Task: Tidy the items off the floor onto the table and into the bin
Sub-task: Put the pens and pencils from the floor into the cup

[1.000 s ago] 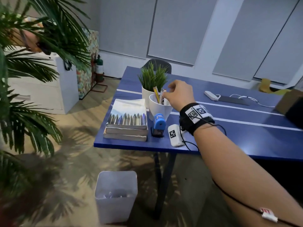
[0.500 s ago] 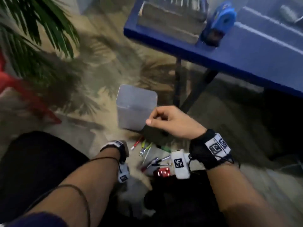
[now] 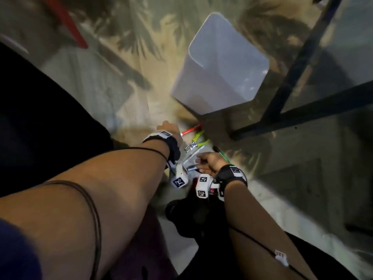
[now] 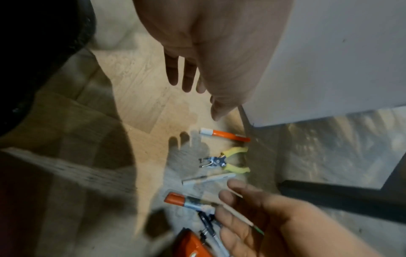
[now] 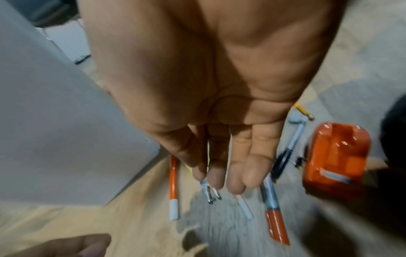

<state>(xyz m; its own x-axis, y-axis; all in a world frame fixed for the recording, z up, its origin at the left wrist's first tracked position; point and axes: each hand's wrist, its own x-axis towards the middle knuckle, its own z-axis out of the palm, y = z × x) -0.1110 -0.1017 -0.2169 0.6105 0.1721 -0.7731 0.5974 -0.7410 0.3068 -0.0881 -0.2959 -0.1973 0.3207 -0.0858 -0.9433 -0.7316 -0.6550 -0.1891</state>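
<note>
Several items lie on the floor beside the white bin (image 3: 220, 73): an orange pen (image 4: 224, 134), yellow-handled pliers (image 4: 226, 160), a white pen (image 4: 208, 179), an orange-capped marker (image 4: 189, 202), a thin green-tipped pencil (image 3: 222, 154) and an orange plastic item (image 5: 336, 156). My left hand (image 3: 170, 129) hovers over the orange pen, its fingers (image 4: 186, 78) straight and holding nothing. My right hand (image 3: 205, 161) reaches down over the white pen and marker with fingers (image 5: 237, 173) extended. The pencil crosses under that hand; blur hides whether it is touched.
Dark metal table legs (image 3: 292, 77) stand right of the bin. A black-and-blue pen (image 5: 287, 153) and a yellow pencil (image 5: 304, 111) lie near the orange item. My dark-clothed knees (image 3: 40, 128) fill the left and bottom. A red bar (image 3: 66, 23) lies far left.
My right hand has left the cup on the table and dropped to the floor items. The view swung down from the tabletop. My left hand has moved forward towards the orange pen.
</note>
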